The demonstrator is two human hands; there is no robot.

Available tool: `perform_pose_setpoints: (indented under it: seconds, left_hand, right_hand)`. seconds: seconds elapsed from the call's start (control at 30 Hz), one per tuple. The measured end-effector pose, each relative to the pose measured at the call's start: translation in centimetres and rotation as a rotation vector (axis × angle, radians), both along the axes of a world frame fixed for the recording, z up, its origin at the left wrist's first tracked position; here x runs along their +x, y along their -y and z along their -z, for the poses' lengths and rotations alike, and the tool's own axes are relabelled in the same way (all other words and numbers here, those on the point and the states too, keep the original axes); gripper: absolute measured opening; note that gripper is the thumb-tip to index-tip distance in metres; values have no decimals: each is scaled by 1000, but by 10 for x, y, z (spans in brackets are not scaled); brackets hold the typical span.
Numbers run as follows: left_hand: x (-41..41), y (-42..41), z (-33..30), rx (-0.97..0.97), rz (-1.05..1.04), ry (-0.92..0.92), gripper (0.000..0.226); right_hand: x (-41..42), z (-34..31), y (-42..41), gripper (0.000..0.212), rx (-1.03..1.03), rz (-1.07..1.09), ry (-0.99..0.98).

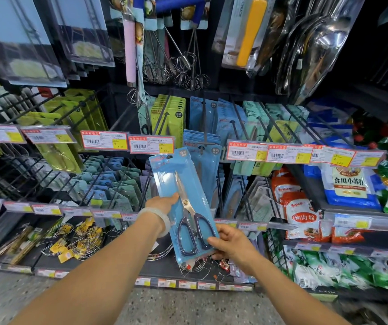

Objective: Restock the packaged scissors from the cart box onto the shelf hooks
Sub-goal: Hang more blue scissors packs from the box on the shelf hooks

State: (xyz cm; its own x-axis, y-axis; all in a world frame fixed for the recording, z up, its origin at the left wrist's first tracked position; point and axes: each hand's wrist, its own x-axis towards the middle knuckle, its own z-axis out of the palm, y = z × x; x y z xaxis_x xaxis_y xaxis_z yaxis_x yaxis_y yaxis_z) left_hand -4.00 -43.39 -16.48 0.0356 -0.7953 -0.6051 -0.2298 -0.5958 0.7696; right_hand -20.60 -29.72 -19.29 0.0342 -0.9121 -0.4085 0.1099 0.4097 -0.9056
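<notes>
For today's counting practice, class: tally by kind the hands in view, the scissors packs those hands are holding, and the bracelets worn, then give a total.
Hands: 2 (left hand, right hand)
Scissors pack held: 1
Bracelet: 1, on the left wrist
Total: 4

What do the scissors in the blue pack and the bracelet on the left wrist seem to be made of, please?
Scissors: blades look like polished steel, bright and reflective; handles look like dark blue glossy plastic. The blue pack seems to be card under clear plastic, judging by the glare. Bracelet: pale, translucent and smooth, perhaps jade or glass; the view cannot settle which.
</notes>
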Motion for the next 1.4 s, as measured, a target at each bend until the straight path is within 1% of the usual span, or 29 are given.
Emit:
perform_pose_setpoints:
  seconds: [0.13, 0.23, 0.27, 0.37, 0.43, 0.5, 0.57, 0.6, 0.67, 0.77, 0.83, 1.0, 1.03, 1.1, 1.23, 1.4]
  left_hand:
    - [-1, 1, -3, -36, 56, 136, 61]
    - [-1, 0, -5, -29, 62, 168, 59]
    - [-1, -1, -5, -26, 57, 161, 60]
    - [1, -3, -2, -57, -36, 17, 53]
    - [2, -4, -5, -61, -28, 4, 52]
    - [1, -2, -6, -48, 17, 65, 57]
    - [1, -1, -12, -29, 19, 180, 66]
    - [1, 0, -12, -24, 7, 194, 69]
    - [0, -1, -11, -23, -15, 168, 69]
    - [-3, -3, -10, -66, -45, 86, 55]
    - [-7, -6, -9, -98, -91, 10, 48]
    - [-14, -12, -11, -69, -152, -106, 43]
    - [-15, -12, -12, -61, -137, -95, 45]
    - [-13, -9, -14, -41, -67, -7, 51]
    - [-11, -7, -12, -25, 9, 60, 58]
    - [-11, -7, -12, -34, -20, 18, 55]
  right_hand:
    - [3, 1, 1, 18, 71, -48, 58]
    - [3, 0, 2, 20, 94, -78, 77]
    - [2, 0, 2, 24, 99, -83, 79]
    - [-1, 1, 0, 36, 114, -89, 75]
    - [-1, 2, -3, 32, 108, -80, 60]
    - [-1, 4, -5, 26, 106, -67, 73]
    - [2, 5, -6, 27, 112, -79, 128]
    - [3, 5, -6, 28, 117, -77, 161]
    - [4, 7, -6, 23, 131, -33, 214]
    - [5, 12, -5, 15, 145, 53, 246]
    - [7, 15, -6, 16, 153, 87, 233]
    - [8, 21, -11, 14, 181, 150, 187]
    - [7, 22, -12, 15, 179, 147, 187]
    - [7, 22, -14, 17, 168, 138, 193]
    - [7, 20, -15, 17, 136, 129, 192]
    - [6, 16, -12, 21, 132, 143, 183]
